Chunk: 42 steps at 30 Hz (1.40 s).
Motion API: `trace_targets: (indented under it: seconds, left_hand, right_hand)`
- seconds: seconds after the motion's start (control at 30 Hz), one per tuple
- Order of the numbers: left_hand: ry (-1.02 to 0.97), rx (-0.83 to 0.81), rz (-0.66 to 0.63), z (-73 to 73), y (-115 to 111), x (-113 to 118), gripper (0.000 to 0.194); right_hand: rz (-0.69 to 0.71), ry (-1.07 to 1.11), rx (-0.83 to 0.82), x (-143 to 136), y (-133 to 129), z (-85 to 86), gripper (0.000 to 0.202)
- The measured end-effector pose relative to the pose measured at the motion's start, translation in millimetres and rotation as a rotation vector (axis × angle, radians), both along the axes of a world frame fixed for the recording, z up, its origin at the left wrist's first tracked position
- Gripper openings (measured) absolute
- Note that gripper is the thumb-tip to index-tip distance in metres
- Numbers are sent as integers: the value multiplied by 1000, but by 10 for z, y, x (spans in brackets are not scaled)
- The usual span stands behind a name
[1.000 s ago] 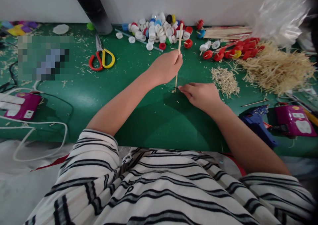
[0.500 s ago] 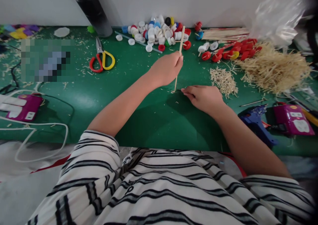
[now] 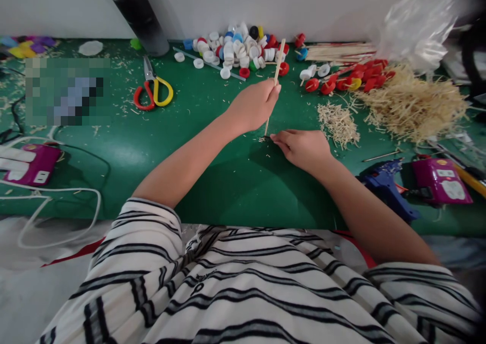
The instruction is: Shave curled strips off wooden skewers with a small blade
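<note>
My left hand [image 3: 253,106] is closed around a thin wooden stick [image 3: 280,63], which stands nearly upright with its lower end close to the green table [image 3: 212,182]. Right beside that lower end, my right hand [image 3: 301,149] is in a pinch, its fingertips on a small dark object [image 3: 267,138] too small to identify. A few pale shavings [image 3: 261,140] lie at the foot of the stick.
Behind are bottle caps [image 3: 230,52] and a black bottle [image 3: 138,17]. Scissors [image 3: 154,88] lie left. On the right are red caps on sticks [image 3: 343,83], wood fibres [image 3: 413,106], a blue glue gun [image 3: 389,184] and a purple box [image 3: 442,179].
My right hand has moved left, bringing its fingertips up to the stick's lower end. My left hand still holds the stick in about the same place. The whole view has shifted slightly.
</note>
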<state>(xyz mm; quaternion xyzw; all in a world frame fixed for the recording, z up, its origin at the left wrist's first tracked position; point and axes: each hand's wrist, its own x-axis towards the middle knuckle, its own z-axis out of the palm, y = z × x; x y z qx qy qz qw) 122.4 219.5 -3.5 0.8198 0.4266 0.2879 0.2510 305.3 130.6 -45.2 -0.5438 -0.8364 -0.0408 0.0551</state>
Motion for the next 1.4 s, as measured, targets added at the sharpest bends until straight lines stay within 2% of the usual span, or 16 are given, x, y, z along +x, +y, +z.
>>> trace_targets:
  seconds: [0.2,0.4,0.7,1.2,1.4]
  left_hand:
    - [13,-16,32,-28,64,-18,36]
    - [11,-68,37,-27,91,-32,38]
    - [-9,-46,30,-79,117,-30,37]
    - [54,-81,35,55,0,-46,34]
    - [71,-23,27,28,5,-38,32]
  right_hand:
    - [-57,55,89,-71,78,13,47]
    - [-55,108,72,-58,128,-7,42]
    - [-45,109,17,24,64,-85,37]
    - [-57,17,36,-2,-36,-118,40]
    - [-70,9,26,-26,-46,-121,41]
